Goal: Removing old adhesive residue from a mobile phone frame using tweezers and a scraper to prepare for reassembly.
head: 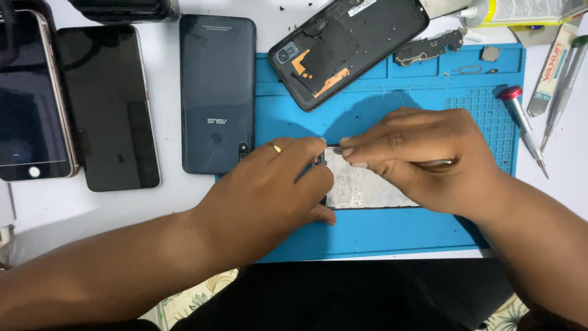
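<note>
An opened phone body with a silver inner plate (361, 187) lies on the blue work mat (392, 236). My left hand (275, 184), a gold ring on one finger, grips its left end. My right hand (416, 153) covers its right part, and the fingertips pinch a thin metal tool, likely tweezers, against the plate's top left edge. Most of the phone body is hidden under both hands.
A dark blue back cover (217, 92) lies left of the mat. Another opened phone shell (346, 46) rests at the mat's top. Two black-screened phones (107, 107) sit far left. A red-capped screwdriver (520, 125), more tools (560, 79) and a glue tube (520, 11) lie right.
</note>
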